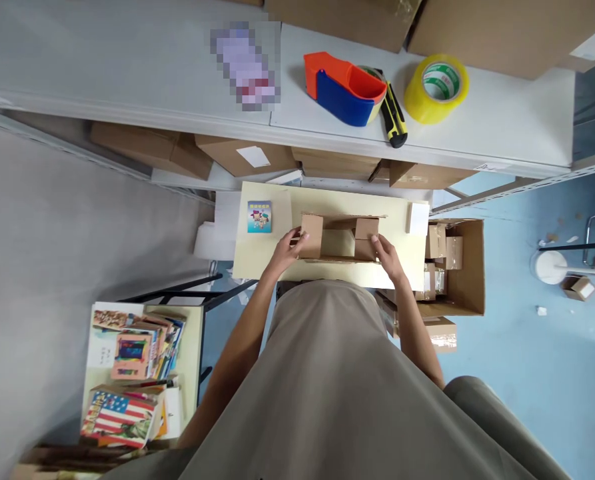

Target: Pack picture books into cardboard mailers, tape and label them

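Observation:
A small brown cardboard box (338,235) with its flaps up sits on a pale yellow table (267,257) below me. My left hand (287,245) grips the box's left flap and my right hand (384,253) presses its right side. A small square booklet (259,217) with a colourful cover lies flat on the table, left of the box. A white slip (418,218) lies at the table's right end.
A grey shelf (502,127) above holds an orange-and-blue tape dispenser (344,89), a yellow utility knife (393,117) and a yellow tape roll (437,87). An open carton (470,267) of small boxes stands right. Stacked colourful books (132,370) lie on a side table at left.

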`<move>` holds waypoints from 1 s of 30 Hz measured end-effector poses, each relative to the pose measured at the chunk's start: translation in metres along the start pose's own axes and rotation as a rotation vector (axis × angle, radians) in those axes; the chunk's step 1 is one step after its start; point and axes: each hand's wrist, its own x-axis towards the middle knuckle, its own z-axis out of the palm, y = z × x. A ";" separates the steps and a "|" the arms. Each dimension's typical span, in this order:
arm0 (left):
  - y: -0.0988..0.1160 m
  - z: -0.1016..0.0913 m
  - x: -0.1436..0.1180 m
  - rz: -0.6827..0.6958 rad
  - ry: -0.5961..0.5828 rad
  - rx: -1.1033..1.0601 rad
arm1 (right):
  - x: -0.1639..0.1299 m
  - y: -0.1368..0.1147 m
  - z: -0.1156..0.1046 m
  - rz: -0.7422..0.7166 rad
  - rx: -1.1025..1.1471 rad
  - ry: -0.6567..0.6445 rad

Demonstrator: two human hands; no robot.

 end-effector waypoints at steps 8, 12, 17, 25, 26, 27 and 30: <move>-0.019 0.017 0.014 -0.104 0.034 0.005 | 0.024 0.030 0.007 0.023 -0.028 0.001; -0.025 0.006 0.015 -0.065 0.002 0.027 | 0.024 0.027 -0.003 0.095 -0.058 -0.048; -0.033 0.005 0.019 -0.158 0.051 0.051 | 0.028 0.024 -0.009 0.166 -0.031 -0.136; -0.016 -0.017 -0.013 -0.071 -0.006 -0.099 | 0.006 0.012 -0.037 -0.025 -0.062 -0.104; -0.011 -0.021 -0.020 -0.040 -0.046 -0.091 | 0.002 0.011 -0.039 -0.073 -0.068 -0.138; -0.006 -0.024 -0.025 -0.001 -0.092 -0.069 | 0.000 0.009 -0.040 -0.121 -0.084 -0.166; 0.011 -0.025 -0.029 0.129 -0.141 0.061 | 0.004 0.004 -0.035 -0.225 -0.170 -0.172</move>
